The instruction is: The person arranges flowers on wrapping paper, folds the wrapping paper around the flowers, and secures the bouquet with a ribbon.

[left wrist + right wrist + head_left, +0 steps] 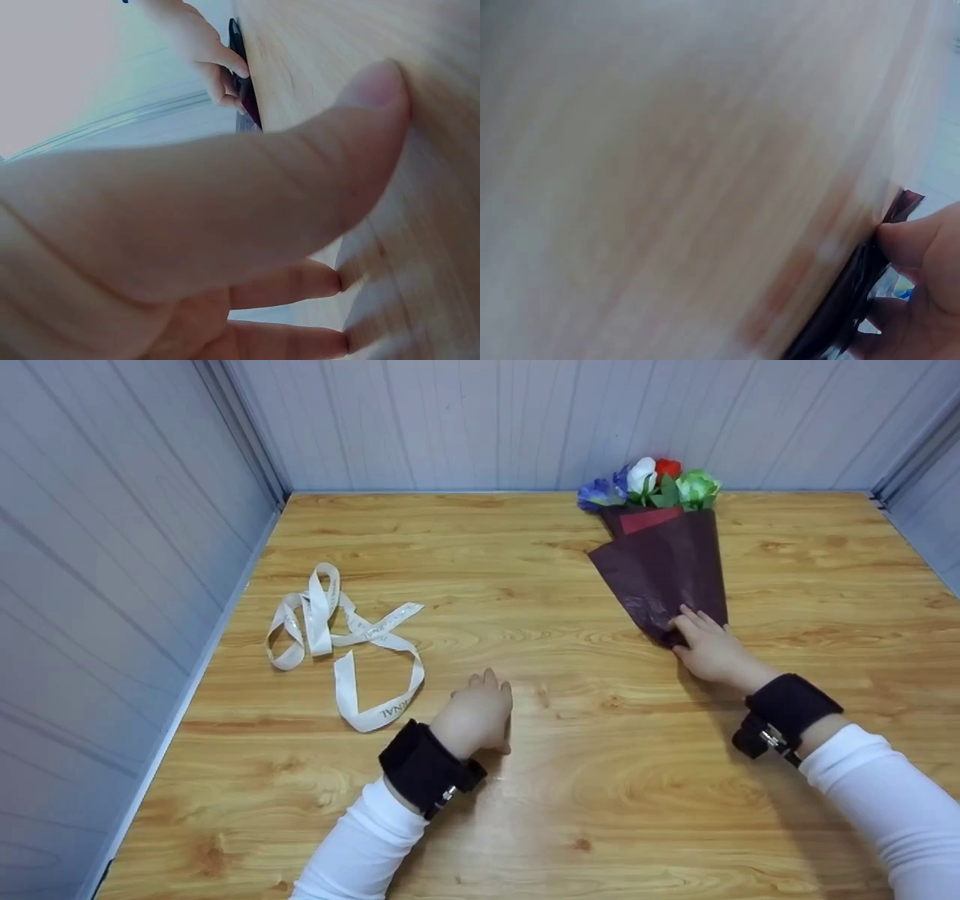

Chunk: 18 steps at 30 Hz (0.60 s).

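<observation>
A bouquet wrapped in dark maroon paper [675,566] lies at the back right, its blue, white, red and green flowers [666,484] pointing to the rear wall. My right hand [709,649] grips the narrow lower end of the wrap. In the right wrist view, the thumb [904,244] and fingers lie on either side of the dark paper [840,307]. My left hand [476,716] rests palm down at the middle of the table with nothing in it, thumb [300,180] and fingers spread loosely. Left of it lies a loosely looped white printed ribbon [345,690].
The wood-grain table [525,825] is bounded by a pale panelled wall [450,427] at the back and others on both sides. The flower heads reach the table's rear edge, close to the back wall.
</observation>
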Each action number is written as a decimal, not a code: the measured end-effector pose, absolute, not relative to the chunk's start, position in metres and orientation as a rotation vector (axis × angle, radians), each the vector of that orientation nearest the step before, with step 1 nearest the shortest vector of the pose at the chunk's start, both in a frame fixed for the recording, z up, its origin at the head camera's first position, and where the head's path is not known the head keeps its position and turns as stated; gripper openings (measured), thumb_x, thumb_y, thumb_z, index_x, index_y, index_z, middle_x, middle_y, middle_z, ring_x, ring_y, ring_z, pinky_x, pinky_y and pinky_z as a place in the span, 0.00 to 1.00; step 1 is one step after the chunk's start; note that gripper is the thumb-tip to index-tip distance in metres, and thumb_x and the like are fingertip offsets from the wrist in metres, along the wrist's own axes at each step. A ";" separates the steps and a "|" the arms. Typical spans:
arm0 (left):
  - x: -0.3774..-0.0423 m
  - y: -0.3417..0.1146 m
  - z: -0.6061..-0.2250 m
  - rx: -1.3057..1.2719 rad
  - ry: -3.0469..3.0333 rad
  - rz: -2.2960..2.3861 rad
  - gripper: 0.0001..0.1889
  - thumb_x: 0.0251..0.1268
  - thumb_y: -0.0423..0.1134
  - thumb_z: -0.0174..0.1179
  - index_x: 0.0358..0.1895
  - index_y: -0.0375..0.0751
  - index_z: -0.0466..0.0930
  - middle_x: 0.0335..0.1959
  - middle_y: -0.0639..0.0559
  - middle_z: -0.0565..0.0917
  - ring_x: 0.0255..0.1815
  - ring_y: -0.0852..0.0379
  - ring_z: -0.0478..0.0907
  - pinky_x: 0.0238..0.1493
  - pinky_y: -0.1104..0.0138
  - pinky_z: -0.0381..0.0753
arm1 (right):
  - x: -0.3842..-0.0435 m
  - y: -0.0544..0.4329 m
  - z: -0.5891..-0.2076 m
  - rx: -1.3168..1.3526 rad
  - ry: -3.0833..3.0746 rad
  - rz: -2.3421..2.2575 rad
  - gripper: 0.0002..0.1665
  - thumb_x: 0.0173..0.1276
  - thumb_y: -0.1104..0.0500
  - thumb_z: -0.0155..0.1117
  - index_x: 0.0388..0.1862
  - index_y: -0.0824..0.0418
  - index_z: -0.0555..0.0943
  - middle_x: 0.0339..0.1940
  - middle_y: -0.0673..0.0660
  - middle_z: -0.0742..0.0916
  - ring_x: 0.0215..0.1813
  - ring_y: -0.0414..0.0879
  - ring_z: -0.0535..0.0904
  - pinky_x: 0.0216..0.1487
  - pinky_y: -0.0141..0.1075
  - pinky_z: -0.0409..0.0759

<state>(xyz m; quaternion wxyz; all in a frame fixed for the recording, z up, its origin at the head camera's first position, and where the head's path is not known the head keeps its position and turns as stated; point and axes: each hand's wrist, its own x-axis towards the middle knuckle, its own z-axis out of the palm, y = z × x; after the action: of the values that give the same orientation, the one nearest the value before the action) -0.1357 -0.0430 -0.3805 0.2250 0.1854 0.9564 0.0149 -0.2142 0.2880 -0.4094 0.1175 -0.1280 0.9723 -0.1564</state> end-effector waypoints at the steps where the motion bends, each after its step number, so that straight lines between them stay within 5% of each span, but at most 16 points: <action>1: -0.136 -0.044 -0.380 0.536 2.656 0.039 0.46 0.47 0.50 0.73 0.68 0.31 0.62 0.68 0.31 0.63 0.66 0.38 0.64 0.58 0.49 0.73 | -0.214 0.288 -0.409 -0.377 2.846 -0.453 0.20 0.71 0.62 0.47 0.60 0.68 0.64 0.72 0.77 0.54 0.71 0.75 0.45 0.63 0.73 0.42; 7: -0.136 -0.051 -0.380 0.637 2.711 0.067 0.39 0.45 0.50 0.73 0.60 0.32 0.71 0.52 0.38 0.73 0.53 0.43 0.71 0.53 0.55 0.75 | -0.214 0.290 -0.407 -0.441 2.890 -0.361 0.20 0.70 0.62 0.49 0.59 0.68 0.67 0.70 0.78 0.58 0.70 0.76 0.50 0.64 0.70 0.49; 18: -0.134 -0.054 -0.382 0.640 2.757 0.087 0.34 0.44 0.45 0.74 0.56 0.35 0.73 0.50 0.40 0.74 0.53 0.42 0.71 0.54 0.53 0.74 | -0.216 0.301 -0.413 -0.586 2.905 -0.338 0.23 0.72 0.58 0.50 0.60 0.69 0.66 0.69 0.80 0.59 0.69 0.77 0.52 0.67 0.64 0.51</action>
<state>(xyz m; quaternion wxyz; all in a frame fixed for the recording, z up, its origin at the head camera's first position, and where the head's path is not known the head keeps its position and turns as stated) -0.1342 -0.0538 -0.3817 0.1544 0.2234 0.9619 0.0305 -0.2158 0.3009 -0.4130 0.0795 -0.1959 0.9708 -0.1131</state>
